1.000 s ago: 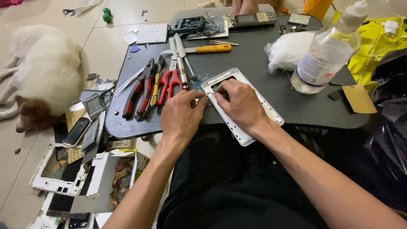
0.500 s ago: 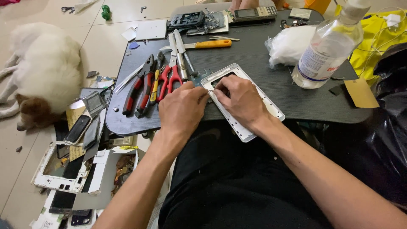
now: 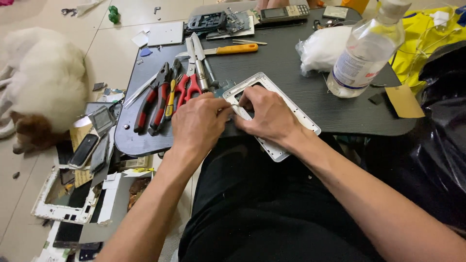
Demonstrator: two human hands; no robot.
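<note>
A white phone frame (image 3: 302, 115) lies tilted across the near edge of a dark low table (image 3: 296, 63). My right hand (image 3: 267, 116) rests on top of it, fingers curled over its near left side. My left hand (image 3: 198, 123) sits just left of the frame, fingers pinched against its corner where a thin metal tool tip (image 3: 239, 111) shows between both hands. What lies under the fingers is hidden.
Red-handled pliers (image 3: 155, 99), cutters and tweezers lie left of my hands. An orange-handled knife (image 3: 233, 49), phone parts, a clear plastic bottle (image 3: 366, 51) and a white bag (image 3: 323, 47) stand farther back. A white animal (image 3: 41, 82) lies on the floor left, with phone shells (image 3: 68, 199) below.
Both hands stay on the white frame with only small finger shifts; the view has drifted slightly. The frame has not visibly moved.
</note>
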